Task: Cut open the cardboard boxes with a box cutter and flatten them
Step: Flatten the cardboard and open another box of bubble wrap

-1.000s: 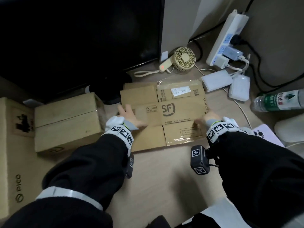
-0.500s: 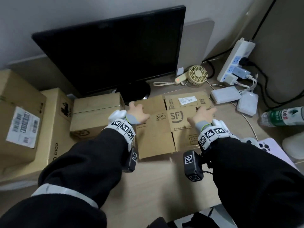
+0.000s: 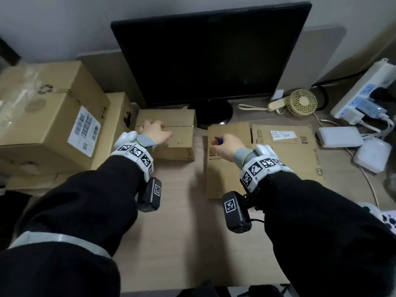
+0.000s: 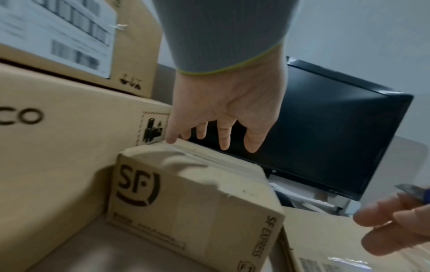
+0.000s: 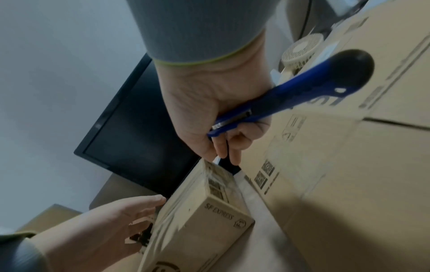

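We have our left hand (image 3: 154, 133) over the small box (image 3: 171, 136), fingers straight and spread, holding nothing. In the left wrist view the fingertips (image 4: 224, 145) hang just above the box's far top edge, so whether they touch is hard to tell. The box sits on the desk (image 3: 177, 232) left of the flat box (image 3: 278, 159), its long axis running left to right, with a taped seam along the top. Our right hand (image 3: 227, 146) is clenched round the blue cutter (image 5: 291, 95) and hovers over the flat box's left edge, just right of the small box. So the left hand is the nearer, and the seam lies to the cutter's left. The head view shows only a bit of the cutter; the right wrist view shows the whole handle, while the left wrist view catches a grey tip past the fingers.
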Action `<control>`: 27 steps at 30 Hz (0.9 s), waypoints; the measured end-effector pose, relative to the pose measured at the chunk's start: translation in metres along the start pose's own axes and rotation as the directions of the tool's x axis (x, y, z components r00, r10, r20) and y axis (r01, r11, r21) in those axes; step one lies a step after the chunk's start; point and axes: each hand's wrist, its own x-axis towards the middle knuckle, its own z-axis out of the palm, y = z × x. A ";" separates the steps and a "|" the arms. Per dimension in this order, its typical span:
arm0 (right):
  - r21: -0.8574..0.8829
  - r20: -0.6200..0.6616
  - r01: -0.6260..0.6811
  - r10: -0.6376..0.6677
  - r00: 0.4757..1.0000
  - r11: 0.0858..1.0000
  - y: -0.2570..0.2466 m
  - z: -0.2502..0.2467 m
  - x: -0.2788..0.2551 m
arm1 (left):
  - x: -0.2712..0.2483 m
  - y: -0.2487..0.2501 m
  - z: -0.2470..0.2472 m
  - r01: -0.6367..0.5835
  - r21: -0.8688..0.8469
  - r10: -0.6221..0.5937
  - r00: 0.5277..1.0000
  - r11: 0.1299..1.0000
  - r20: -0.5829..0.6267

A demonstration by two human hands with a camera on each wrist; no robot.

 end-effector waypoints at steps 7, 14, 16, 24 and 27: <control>-0.063 0.128 0.021 -0.013 0.992 0.998 -0.025 0.032 0.027 | 0.029 -0.025 0.006 0.078 0.001 -0.078 0.996 0.997 0.053; -0.050 0.068 -0.023 0.026 0.997 0.999 -0.039 0.038 0.059 | 0.046 -0.029 0.014 0.084 -0.036 -0.083 0.996 0.996 0.013; -0.072 0.058 -0.032 0.036 0.998 0.997 -0.042 0.039 0.062 | 0.044 -0.032 0.017 0.081 -0.043 -0.081 0.996 0.996 -0.019; -0.098 0.090 -0.065 0.074 0.993 0.993 -0.037 0.044 0.052 | 0.019 -0.045 0.022 0.062 -0.075 -0.069 0.994 0.995 -0.088; -0.067 0.089 -0.074 0.080 0.993 0.995 -0.029 0.052 0.034 | -0.001 -0.053 0.029 0.074 -0.059 -0.079 0.993 0.996 -0.093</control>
